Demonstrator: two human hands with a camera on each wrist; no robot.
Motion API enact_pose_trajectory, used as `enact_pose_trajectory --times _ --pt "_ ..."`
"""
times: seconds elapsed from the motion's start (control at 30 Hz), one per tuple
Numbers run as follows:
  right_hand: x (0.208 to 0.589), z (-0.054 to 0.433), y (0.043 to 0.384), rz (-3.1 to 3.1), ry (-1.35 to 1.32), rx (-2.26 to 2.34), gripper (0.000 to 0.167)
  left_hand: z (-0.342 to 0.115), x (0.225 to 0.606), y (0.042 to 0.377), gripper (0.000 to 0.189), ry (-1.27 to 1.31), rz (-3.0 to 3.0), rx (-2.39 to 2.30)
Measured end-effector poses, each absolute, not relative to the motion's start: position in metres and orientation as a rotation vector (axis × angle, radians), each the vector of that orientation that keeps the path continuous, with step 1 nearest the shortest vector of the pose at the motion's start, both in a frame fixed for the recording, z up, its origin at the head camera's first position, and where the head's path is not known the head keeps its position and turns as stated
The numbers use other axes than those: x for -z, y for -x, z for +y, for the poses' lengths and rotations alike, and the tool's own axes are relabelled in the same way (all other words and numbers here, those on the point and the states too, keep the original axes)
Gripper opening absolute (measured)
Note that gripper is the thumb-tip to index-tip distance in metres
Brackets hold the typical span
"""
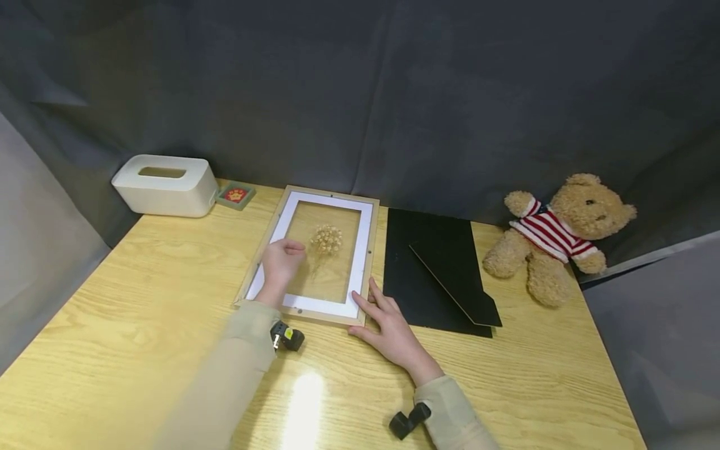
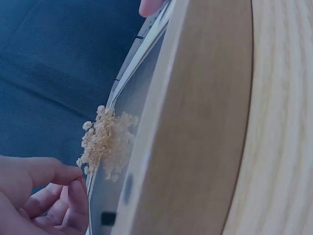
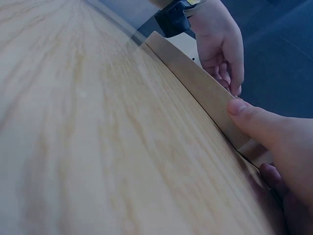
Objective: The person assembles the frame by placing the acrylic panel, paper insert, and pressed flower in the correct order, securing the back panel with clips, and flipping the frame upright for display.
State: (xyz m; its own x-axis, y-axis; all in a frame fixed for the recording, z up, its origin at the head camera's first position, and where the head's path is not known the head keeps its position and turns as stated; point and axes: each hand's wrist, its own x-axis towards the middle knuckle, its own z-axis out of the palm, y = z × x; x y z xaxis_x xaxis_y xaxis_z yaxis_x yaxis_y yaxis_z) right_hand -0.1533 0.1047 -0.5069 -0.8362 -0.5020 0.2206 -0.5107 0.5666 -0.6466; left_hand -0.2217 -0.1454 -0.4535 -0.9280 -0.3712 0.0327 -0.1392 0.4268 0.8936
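A wooden picture frame (image 1: 372, 250) with a white mat (image 1: 362, 244) lies flat on the table. On its clear pane is a small dried flower bunch (image 1: 326, 240), mirrored in the pane in the left wrist view. My left hand (image 1: 281, 262) is over the frame's left part; its thumb and forefinger tips meet right by the flower head (image 2: 100, 139), and no object shows between them. My right hand (image 1: 394, 331) holds the frame's near right corner, thumb (image 3: 249, 115) at the near edge, one finger reaching onto the mat and others along the right side.
Right of the frame lies a black backing board (image 1: 402, 275) with a stand flap (image 1: 455, 284). Behind it at the right leans a teddy bear (image 1: 554, 240) in a striped sweater. A white tissue box (image 1: 169, 187) and a small square coaster (image 1: 235, 195) stand back left on the wooden table (image 1: 157, 300).
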Motion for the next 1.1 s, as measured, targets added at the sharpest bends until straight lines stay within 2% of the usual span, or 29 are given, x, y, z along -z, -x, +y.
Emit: enact_pose_trajectory --times 0.33,0.67,0.87,1.1 --pt "0.506 0.105 0.154 -2.761 -0.894 -1.147 0.069 -0.151 0.446 0.215 0.018 -0.381 -2.507 1.529" --pt "0.507 0.105 0.155 -2.764 -0.907 -1.136 0.069 -0.193 0.425 0.187 0.023 -0.080 -2.484 1.509" --pt "0.506 0.105 0.154 -2.761 -0.905 -1.147 0.069 -0.222 0.432 0.162 0.044 0.141 -2.525 1.701" --pt "0.508 0.105 0.154 -2.767 -0.906 -1.134 0.069 -0.248 0.450 0.136 0.062 0.173 -2.495 1.826"
